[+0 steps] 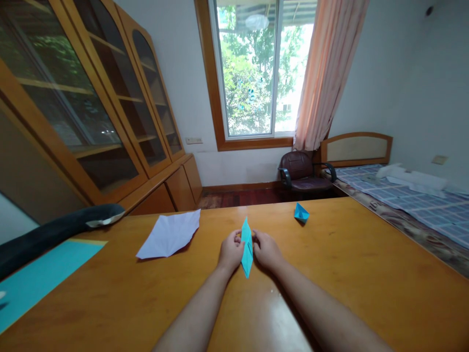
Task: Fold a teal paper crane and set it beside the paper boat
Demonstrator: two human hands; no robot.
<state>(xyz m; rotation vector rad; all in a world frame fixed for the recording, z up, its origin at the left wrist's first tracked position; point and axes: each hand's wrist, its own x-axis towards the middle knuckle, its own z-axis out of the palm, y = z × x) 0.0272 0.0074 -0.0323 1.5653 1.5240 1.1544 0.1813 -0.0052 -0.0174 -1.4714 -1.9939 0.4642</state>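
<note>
Both hands, left (230, 252) and right (267, 251), grip closed on blue fold (246, 247) above bench (348, 274). White paper (170, 234) left; boat (301, 212) beyond.

- The table (348, 274) was wood, orange-brown, pretty glossy, with window glare on the varnish.
- The folded teal piece (247, 247) pinched between the left hand (230, 252) and right hand (266, 250) was thin matt paper with sharp creases.
- The white sheet (170, 234) was creased matt paper too.
- The small blue boat (301, 212) looked like the same paper.
- The chair (302, 173) looked like shiny dark leather.
- The cabinet (110, 112) was varnished wood with glass doors.
</note>
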